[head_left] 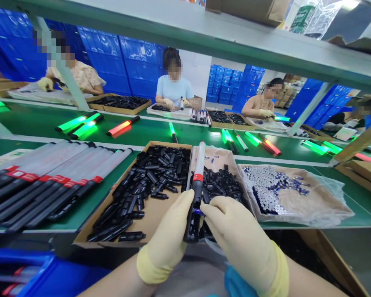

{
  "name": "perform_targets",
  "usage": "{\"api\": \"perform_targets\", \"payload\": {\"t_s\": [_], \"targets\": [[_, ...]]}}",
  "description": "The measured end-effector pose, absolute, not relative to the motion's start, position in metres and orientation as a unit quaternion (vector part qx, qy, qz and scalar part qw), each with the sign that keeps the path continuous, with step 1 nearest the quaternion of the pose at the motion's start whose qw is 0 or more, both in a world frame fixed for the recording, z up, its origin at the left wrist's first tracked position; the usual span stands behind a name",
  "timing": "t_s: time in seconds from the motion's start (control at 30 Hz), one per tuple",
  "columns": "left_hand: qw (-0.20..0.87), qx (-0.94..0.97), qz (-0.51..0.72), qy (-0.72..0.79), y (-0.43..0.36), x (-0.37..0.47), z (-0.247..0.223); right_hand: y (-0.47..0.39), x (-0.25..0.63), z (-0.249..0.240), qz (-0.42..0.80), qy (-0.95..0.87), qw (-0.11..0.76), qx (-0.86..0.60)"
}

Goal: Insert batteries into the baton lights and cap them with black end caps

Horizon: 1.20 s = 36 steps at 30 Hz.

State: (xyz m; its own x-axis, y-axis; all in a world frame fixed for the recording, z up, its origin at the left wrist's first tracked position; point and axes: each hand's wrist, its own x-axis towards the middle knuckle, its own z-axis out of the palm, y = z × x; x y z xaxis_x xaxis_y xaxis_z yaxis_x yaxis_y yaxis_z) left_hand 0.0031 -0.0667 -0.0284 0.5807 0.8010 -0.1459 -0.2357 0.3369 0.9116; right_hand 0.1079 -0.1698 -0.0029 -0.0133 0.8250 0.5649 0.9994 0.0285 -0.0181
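Observation:
My left hand, in a pale yellow glove, is wrapped round the black handle of a light baton. The baton stands tilted upward, with a clear tube, a red band and an opening in its handle. My right hand, gloved too, pinches a small blue battery at that opening. How far the battery sits inside cannot be made out. Behind the baton are a cardboard tray of black plastic parts and a second tray of smaller black pieces.
A lined tray of batteries stands at right. Several unlit batons lie at left; a blue bin is below. Lit green and red batons lie on the green belt. A shelf beam crosses above; co-workers sit opposite.

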Motion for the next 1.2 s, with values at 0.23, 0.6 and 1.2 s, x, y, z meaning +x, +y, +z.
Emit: {"api": "perform_targets", "payload": {"t_s": [0.23, 0.6, 1.2], "targets": [[0.712, 0.539, 0.344, 0.29, -0.057, 0.003, -0.041, -0.161, 0.095, -0.003, -0.109, -0.658, 0.27, -0.695], [0.5, 0.721, 0.377, 0.298, -0.05, -0.018, -0.044, -0.154, 0.084, -0.009, -0.073, -0.599, 0.405, -0.687], [0.529, 0.687, 0.39, 0.31, -0.04, -0.026, -0.066, -0.137, 0.081, -0.011, -0.103, -0.597, 0.482, -0.633]]}}
